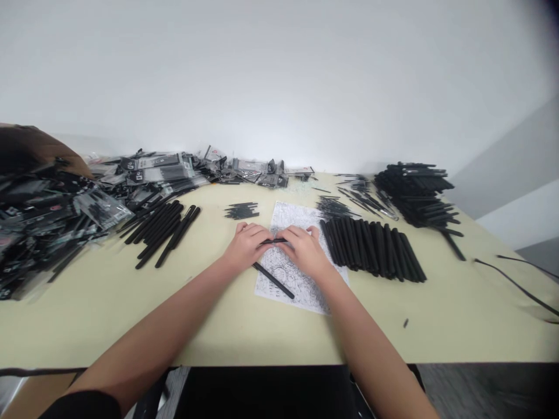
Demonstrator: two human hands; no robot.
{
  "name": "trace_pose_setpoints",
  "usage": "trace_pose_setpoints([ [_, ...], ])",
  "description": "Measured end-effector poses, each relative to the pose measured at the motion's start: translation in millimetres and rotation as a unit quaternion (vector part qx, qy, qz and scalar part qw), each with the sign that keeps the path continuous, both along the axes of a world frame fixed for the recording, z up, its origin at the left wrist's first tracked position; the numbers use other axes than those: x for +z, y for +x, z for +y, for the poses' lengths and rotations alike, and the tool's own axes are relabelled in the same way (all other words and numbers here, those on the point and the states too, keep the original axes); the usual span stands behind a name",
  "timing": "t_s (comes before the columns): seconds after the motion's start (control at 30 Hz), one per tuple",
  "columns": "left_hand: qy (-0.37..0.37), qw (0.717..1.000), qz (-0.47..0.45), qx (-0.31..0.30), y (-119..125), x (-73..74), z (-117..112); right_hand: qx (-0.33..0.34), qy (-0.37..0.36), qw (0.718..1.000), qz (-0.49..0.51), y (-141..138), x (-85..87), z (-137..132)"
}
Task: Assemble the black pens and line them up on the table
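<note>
Both hands meet over a printed sheet of paper (305, 291), fingers closed on a thin black stick (276, 240) that looks like a pen refill. My left hand (248, 247) pinches its left part, and my right hand (303, 249) grips the right part. Most of the stick is hidden by the fingers. Below them, a black pen-like tube (277, 282) lies slanted on the paper, its upper end close under my left hand. A row of thick black tubes (373, 247) lies just right of my right hand. Beyond my left hand is a small bunch of short thin sticks (241, 210).
Clear packets with black sticks (100, 209) heap up at the left by a cardboard box (39, 148). Loose black tubes (161, 230) lie nearer. Thin sticks (334, 206) and a stack of dark pieces (414, 192) lie back right. A black cable (515, 282) crosses the right edge.
</note>
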State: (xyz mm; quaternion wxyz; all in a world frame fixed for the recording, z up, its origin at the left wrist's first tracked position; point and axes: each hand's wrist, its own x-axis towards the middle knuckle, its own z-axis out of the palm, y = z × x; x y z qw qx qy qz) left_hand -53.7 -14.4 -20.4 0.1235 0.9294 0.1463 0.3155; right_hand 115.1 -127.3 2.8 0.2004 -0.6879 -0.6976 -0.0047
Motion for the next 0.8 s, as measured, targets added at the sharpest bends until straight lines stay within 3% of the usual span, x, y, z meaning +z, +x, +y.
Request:
trace_pose_setpoints([
  [0.4, -0.005, 0.999, 0.022, 0.025, -0.7, 3.7, -3.2, 0.018, 0.008, 1.000, -0.003, -1.0, -6.7, 2.1],
  [0.67, -0.018, 0.994, 0.036, 0.097, -0.2, 8.5, -9.6, 0.007, 0.032, 0.999, 0.016, 1.1, -5.0, 1.4],
  [0.8, -0.032, 0.994, 0.062, 0.089, 0.3, 9.3, -9.3, 0.005, 0.038, 0.999, 0.011, 1.4, -3.9, 1.0],
])
